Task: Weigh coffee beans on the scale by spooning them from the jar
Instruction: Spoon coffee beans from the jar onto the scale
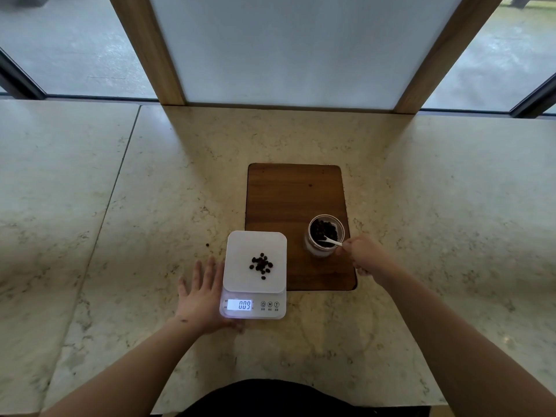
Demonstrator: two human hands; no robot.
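Gripping spoon point(331, 242) in jar point(325, 236): right hand point(362, 255); scale point(255, 273) well left.

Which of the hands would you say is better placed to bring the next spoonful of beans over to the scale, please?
The right hand: it holds the white spoon dipped into the jar. The left hand lies flat beside the scale.

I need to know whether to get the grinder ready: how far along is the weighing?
Partly done: a small pile of beans lies on the scale, display lit. In hand: the right hand dips the white spoon into the jar; the left hand rests beside the scale. More spoonfuls probably remain.
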